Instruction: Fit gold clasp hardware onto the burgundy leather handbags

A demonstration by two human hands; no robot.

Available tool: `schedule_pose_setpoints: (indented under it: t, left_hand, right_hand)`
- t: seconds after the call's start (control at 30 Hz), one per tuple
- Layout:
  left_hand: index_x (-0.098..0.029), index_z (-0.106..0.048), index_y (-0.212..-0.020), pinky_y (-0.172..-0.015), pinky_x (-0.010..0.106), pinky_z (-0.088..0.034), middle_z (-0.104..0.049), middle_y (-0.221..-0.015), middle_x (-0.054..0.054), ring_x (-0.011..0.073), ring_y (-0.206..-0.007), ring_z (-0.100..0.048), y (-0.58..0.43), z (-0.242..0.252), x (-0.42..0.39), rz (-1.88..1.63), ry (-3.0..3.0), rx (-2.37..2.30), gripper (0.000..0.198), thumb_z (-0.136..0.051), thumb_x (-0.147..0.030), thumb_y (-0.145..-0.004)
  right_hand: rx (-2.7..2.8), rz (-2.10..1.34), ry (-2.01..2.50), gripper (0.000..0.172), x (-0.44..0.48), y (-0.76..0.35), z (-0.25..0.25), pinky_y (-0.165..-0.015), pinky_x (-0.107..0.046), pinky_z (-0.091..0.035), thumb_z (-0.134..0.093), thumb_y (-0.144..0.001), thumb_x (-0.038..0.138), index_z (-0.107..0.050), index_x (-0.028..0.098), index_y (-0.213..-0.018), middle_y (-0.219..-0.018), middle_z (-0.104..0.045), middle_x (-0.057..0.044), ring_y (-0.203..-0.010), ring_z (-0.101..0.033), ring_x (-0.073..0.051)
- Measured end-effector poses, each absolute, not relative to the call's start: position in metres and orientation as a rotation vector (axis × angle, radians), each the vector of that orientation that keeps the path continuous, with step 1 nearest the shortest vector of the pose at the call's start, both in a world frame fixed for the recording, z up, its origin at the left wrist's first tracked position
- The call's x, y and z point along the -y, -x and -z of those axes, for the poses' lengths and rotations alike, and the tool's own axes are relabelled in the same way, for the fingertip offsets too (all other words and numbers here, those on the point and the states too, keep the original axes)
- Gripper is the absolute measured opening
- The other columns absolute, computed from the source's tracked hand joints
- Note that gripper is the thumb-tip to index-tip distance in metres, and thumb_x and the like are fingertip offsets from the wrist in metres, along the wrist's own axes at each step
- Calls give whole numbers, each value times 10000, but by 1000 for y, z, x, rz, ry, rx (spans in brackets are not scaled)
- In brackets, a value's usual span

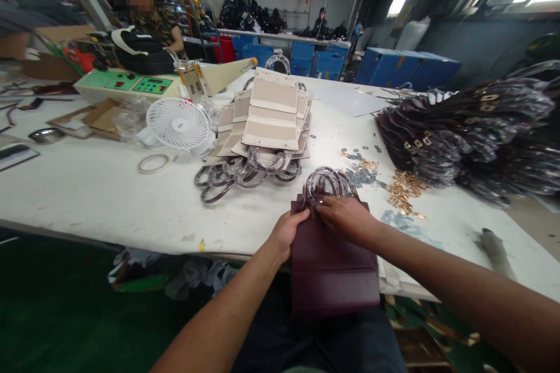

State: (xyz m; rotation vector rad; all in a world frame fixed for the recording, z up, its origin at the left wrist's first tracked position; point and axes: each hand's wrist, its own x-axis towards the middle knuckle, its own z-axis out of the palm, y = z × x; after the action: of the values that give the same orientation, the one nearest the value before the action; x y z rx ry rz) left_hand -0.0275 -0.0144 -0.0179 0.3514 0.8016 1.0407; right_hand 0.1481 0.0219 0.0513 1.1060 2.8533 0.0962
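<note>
A dark maroon leather bag panel (335,268) hangs over the table's front edge above my lap. My left hand (289,230) grips its upper left edge, thumb on top. My right hand (343,217) is closed at the panel's top near the handle base, its fingertips pressed together; what they pinch is too small to make out. Plastic-wrapped handles (326,180) stand just beyond my hands. To the right lie gold metal pieces (405,191) and grey metal pieces (362,175).
Beige-lined panels (271,122) are stacked mid-table beside a white fan (179,123). Many dark bag parts (464,134) are heaped at the right. A tape roll (154,164) lies left on the white table (109,204). Other people are in the background.
</note>
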Motion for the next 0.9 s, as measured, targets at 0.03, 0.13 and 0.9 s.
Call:
schedule_pose_setpoints:
  t: [0.03,0.13,0.9]
  left_hand:
    - [-70,-716,-1064,-666,311,-588,-768,-833,131,216,-645,-719,28,18,14,-1040,-350,-799,240,-696,-174,-849]
    - [-67,-715,-1066,-675,317,-590,-770,-844,137,220,-653,-724,28,19,14,-1035,-349,-792,235,-677,-163,-855]
    - [-67,-723,-1063,-713,320,-585,-775,-883,149,220,-673,-727,31,23,14,-1051,-367,-776,243,-689,-178,-849]
  right_hand:
    - [-2854,-89,-1114,139,-22,-148,-50,-679,-296,-418,-551,-993,184,-685,158,-965,-957,-658,-92,-842,-639,-214]
    - [-2875,-15,-1133,174,-23,-152,-49,-710,-292,-430,-525,-1011,190,-696,164,-995,-969,-656,-87,-857,-635,-208]
    - [-2878,139,-1068,264,-29,-158,-56,-715,-276,-419,-500,-988,114,-717,179,-1125,-1024,-663,-85,-860,-640,-195]
